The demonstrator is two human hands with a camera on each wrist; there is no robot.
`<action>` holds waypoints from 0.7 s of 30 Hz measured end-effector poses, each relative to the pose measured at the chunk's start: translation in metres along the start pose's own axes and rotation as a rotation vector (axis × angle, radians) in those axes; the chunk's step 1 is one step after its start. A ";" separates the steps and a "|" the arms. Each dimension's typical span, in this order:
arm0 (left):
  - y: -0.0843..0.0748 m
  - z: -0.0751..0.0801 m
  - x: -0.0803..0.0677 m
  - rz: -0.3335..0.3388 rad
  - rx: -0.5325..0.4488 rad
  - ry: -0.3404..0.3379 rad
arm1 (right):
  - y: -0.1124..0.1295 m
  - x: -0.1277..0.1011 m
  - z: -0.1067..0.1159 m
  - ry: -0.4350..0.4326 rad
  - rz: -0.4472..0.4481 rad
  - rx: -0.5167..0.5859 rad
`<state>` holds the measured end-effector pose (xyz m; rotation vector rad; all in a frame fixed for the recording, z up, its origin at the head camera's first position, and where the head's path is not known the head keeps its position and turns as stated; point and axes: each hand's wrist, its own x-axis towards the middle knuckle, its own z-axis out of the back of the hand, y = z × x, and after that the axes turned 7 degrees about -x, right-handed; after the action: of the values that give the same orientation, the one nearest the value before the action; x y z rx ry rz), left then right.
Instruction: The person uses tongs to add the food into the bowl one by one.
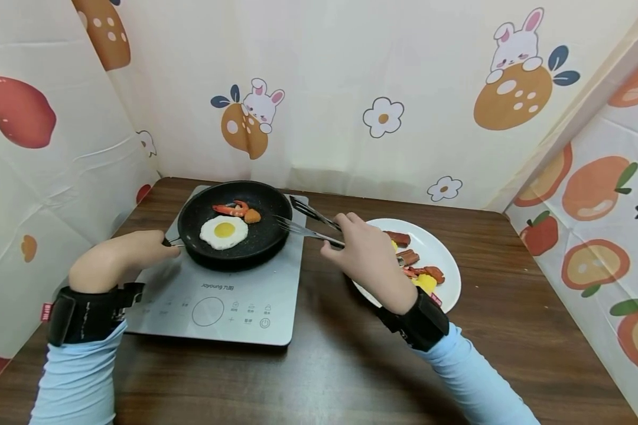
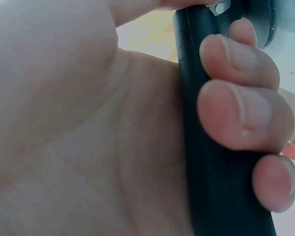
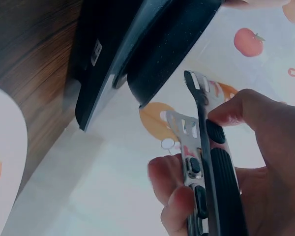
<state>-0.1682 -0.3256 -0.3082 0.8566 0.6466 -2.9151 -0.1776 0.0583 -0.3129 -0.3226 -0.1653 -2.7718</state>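
1. Cartoon-print walls around a wooden desk (image 1: pixel 319 366); pan (image 1: pixel 236 224) sits on the induction hob (image 1: pixel 218 301).
2. Left hand (image 1: pixel 118 260) is wrapped round the pan handle (image 2: pixel 206 147); right hand (image 1: pixel 369 260) grips the tongs (image 1: pixel 308 224).
3. Tongs' long axis runs right-to-left, tips at the pan's right rim, apparently parted.
4. Risk: tips snag the rim, or tear the fried egg (image 1: pixel 224 231).
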 end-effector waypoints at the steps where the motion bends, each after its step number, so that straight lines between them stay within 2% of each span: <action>1: 0.000 0.000 -0.001 0.007 -0.011 0.007 | -0.002 -0.002 0.001 0.003 -0.011 -0.007; 7: 0.000 0.000 -0.002 0.009 -0.026 0.011 | -0.017 -0.012 0.008 0.009 -0.070 -0.007; 14: 0.000 0.002 -0.001 0.005 -0.006 0.008 | -0.045 -0.022 0.014 0.011 -0.082 0.026; 21: 0.000 0.002 0.000 -0.006 0.007 0.003 | -0.080 -0.035 0.016 0.018 -0.105 -0.055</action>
<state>-0.1690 -0.3265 -0.3067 0.8613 0.6409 -2.9232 -0.1701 0.1471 -0.3117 -0.3106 -0.1048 -2.8859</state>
